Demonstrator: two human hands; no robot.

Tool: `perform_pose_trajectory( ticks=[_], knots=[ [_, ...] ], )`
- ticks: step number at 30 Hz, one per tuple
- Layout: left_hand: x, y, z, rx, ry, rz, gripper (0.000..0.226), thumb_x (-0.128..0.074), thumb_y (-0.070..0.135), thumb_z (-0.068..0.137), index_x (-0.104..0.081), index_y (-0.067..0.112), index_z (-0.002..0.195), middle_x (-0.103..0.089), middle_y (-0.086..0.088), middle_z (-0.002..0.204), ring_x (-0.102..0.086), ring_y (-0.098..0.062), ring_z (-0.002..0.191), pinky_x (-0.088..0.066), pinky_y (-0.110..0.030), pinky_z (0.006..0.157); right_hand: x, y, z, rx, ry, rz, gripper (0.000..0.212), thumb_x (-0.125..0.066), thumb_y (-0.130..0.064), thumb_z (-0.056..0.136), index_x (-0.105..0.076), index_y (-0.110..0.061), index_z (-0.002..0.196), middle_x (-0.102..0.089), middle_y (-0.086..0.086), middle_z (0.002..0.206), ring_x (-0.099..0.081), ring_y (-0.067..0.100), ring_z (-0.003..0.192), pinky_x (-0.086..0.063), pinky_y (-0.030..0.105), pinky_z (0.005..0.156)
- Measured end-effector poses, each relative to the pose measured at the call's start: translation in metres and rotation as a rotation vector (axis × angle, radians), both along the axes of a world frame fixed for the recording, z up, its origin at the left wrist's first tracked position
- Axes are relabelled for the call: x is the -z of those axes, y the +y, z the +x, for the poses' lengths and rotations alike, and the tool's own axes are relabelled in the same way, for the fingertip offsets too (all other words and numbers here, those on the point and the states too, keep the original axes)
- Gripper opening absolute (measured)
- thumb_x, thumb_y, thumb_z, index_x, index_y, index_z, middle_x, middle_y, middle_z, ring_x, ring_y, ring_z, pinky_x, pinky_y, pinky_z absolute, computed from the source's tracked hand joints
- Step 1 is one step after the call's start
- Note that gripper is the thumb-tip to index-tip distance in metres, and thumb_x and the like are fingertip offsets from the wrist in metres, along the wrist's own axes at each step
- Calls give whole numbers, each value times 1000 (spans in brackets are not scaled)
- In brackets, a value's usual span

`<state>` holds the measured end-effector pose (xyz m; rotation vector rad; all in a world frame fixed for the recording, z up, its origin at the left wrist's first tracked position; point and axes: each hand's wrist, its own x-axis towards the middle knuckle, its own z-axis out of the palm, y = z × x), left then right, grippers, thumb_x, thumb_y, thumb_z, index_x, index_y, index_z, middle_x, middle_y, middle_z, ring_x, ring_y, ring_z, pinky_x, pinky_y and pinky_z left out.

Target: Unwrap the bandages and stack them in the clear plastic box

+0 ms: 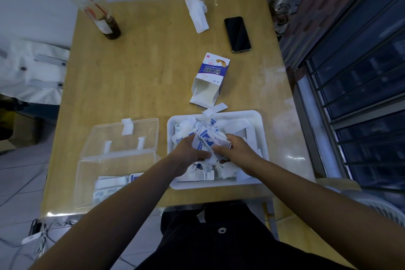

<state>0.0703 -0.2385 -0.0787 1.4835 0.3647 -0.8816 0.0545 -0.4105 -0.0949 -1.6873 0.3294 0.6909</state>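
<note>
A white tray (262, 138) holds a heap of wrapped bandages (209, 138) and torn white wrappers. Both my hands are over the tray. My left hand (188, 155) and my right hand (236, 149) together grip a bunch of blue-and-white bandage packets lifted from the heap. To the left lies the clear plastic box (87, 182), its lid (122, 136) folded open toward the far side. Several bandages (111, 182) lie inside the box near its front, partly hidden by my left forearm.
An opened bandage carton (210, 79) lies just beyond the tray. Farther back are a black phone (237, 34), a crumpled tissue (197, 13) and a glass with a red straw (103, 17). A window grille runs along the right.
</note>
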Motion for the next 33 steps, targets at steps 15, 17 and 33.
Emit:
perform_pose_trajectory(
  ticks=[15,17,33],
  knots=[
    [20,18,9,179,-240,678,36,-62,16,82,-56,6,116,-62,-16,110,-61,-31,95,-53,-43,85,2,-26,1,319,92,-13,19,-55,-6,94,-60,-10,112,-68,9,104,-66,20,88,-56,26,64],
    [17,15,8,271,-372,914,53,-62,25,84,-47,10,132,-48,-14,131,-48,-30,117,-42,-41,97,0,-27,0,329,94,5,19,-55,-5,94,-60,-10,111,-67,10,103,-65,20,85,-55,24,62],
    [-8,-17,-1,-462,335,-455,39,-38,21,100,-55,3,129,-63,-18,121,-65,-27,97,-54,-38,87,-24,21,3,192,319,349,25,-53,-15,97,-58,-8,120,-67,12,101,-66,22,80,-54,31,67]
  ],
)
